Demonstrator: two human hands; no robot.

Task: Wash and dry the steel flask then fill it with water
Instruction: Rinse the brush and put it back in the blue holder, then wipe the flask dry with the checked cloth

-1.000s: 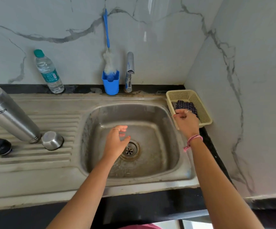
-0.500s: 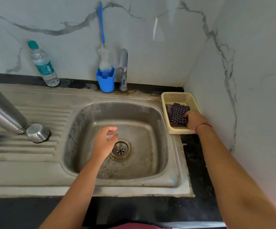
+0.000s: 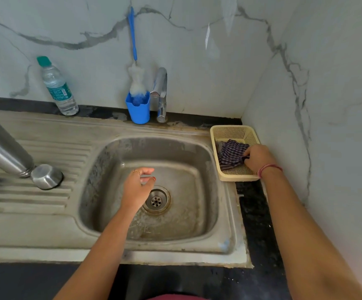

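Steel flask (image 3: 4, 148) lies on ribbed drainboard; right hand (image 3: 258, 158) pinches checked cloth (image 3: 232, 153), left hand (image 3: 137, 187) loose, empty.

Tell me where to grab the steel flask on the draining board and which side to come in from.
Grip the steel flask round its bare cylindrical body, a little above the mouth end. It leans tilted, mouth down on the ribbed draining board, with the steel cap beside the mouth. Come from the right and above with the left hand, which hangs free over the sink; its upper end runs out of frame.

steel flask (image 3: 4, 150) uncapped, tilted on drainboard (image 3: 45, 204)
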